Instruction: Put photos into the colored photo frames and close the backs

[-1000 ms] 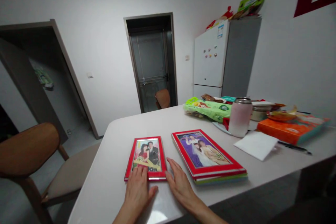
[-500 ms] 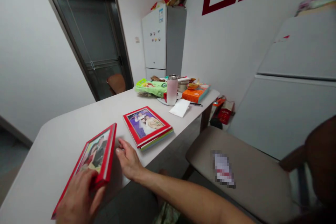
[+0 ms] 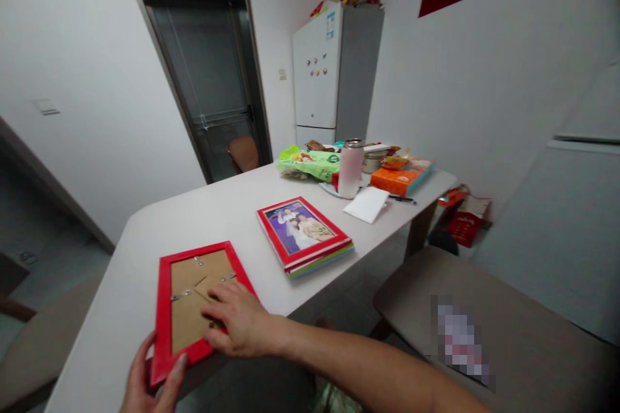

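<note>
A red picture frame (image 3: 165, 284) lies face down at the near left of the table, its brown backing board (image 3: 186, 322) showing with metal turn clips on several sides. My left hand (image 3: 152, 377) grips its near left corner, thumb and fingers on either side. Across the lower right of the backing rests my right hand (image 3: 239, 319), fingers apart, touching the board; a clip by its fingertips is partly hidden. Farther along sits a stack of frames (image 3: 303, 232); the top one is red with a wedding photo, and green and blue edges show beneath.
Toward the far end stand a pink tumbler (image 3: 350, 171), a green snack bag (image 3: 312, 164), an orange box (image 3: 400, 177), white paper (image 3: 367, 204) and a pen (image 3: 403, 199). A chair seat (image 3: 411, 284) is at the right; the table edge (image 3: 320, 290) runs close to my right arm.
The red frame was tilted with its photo facing up; it is now turned over, back upward. My right hand has moved left onto the backing. The view has swung left.
</note>
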Demonstrator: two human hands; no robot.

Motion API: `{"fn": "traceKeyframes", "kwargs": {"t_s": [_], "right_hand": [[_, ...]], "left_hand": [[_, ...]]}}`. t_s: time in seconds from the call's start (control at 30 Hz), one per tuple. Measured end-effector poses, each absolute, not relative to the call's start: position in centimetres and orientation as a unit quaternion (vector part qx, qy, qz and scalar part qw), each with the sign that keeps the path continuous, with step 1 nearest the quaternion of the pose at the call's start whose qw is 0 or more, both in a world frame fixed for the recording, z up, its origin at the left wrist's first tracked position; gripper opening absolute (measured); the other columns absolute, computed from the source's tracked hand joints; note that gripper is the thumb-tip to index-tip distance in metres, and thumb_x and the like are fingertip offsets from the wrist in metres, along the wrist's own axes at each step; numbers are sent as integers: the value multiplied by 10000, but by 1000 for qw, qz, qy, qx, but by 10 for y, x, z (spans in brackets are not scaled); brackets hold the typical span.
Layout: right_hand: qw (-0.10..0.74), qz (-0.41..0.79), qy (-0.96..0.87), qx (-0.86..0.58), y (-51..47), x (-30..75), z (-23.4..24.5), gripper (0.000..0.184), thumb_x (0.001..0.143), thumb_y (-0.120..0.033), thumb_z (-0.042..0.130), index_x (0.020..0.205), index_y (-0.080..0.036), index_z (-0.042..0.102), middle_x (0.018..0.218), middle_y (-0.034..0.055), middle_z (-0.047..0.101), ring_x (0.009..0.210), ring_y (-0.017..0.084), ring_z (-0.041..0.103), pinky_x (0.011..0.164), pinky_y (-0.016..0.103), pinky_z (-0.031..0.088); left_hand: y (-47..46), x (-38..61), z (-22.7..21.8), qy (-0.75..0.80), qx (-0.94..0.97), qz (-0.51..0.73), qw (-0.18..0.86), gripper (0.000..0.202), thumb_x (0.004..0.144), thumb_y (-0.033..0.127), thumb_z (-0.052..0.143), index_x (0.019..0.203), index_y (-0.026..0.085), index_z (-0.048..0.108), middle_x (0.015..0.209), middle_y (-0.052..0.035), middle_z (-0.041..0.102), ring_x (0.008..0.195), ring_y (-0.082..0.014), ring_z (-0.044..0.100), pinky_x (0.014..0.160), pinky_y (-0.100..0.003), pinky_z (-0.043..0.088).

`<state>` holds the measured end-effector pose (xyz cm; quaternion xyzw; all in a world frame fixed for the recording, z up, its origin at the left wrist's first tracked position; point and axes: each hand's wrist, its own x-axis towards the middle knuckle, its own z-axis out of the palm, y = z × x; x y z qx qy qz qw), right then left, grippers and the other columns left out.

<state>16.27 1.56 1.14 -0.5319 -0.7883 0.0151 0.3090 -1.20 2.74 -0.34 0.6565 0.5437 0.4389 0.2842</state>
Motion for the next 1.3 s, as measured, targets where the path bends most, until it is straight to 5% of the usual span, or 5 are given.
{"fn": "traceKeyframes", "kwargs": {"t_s": [0.17, 0.5, 0.8, 1.0, 1.3], "right_hand": [[284, 31, -798, -530, 6, 162, 11, 239, 723, -285, 478, 913, -173, 568, 1069, 88, 494, 1008, 206, 408, 876, 384, 318], [240, 69, -803, -541, -1, 153, 7, 290, 745, -261, 436, 1001, -206, 561, 1177, 98, 472, 1099, 241, 382, 917, 414, 296], [211, 65, -760, -611, 44, 199, 13, 254, 685, -126, 427, 839, -147, 627, 961, 102, 571, 921, 189, 486, 816, 282, 358], [201, 23, -740, -641, 58, 201, 7, 237, 728, -155, 407, 684, -164, 640, 804, 90, 567, 811, 179, 481, 709, 246, 354], [216, 3, -732, -646, 65, 184, 13, 242, 743, -197, 432, 872, -165, 634, 854, 103, 581, 834, 195, 484, 733, 282, 348]], "left_hand": [[16, -26, -39, 491, 775, 374, 131, 483, 761, 393, 444, 1188, 177, 374, 1153, -109, 512, 1047, -239, 482, 863, -400, 410], [9, -36, -68, 454, 835, 304, -60, 588, 779, 326, 475, 1279, 173, 204, 1218, -155, 443, 1103, -247, 427, 850, -417, 422], [13, -26, -19, 464, 841, 260, 101, 589, 722, 325, 532, 1228, 117, 312, 1319, -170, 280, 1208, -254, 260, 945, -434, 322], [16, -10, 6, 414, 875, 184, 170, 395, 591, 300, 656, 936, 152, 537, 1220, -148, 441, 1145, -290, 365, 964, -516, 239], [14, -18, 4, 404, 874, 195, 188, 372, 621, 227, 633, 968, 144, 525, 1193, -127, 473, 1141, -243, 378, 996, -467, 211]]}}
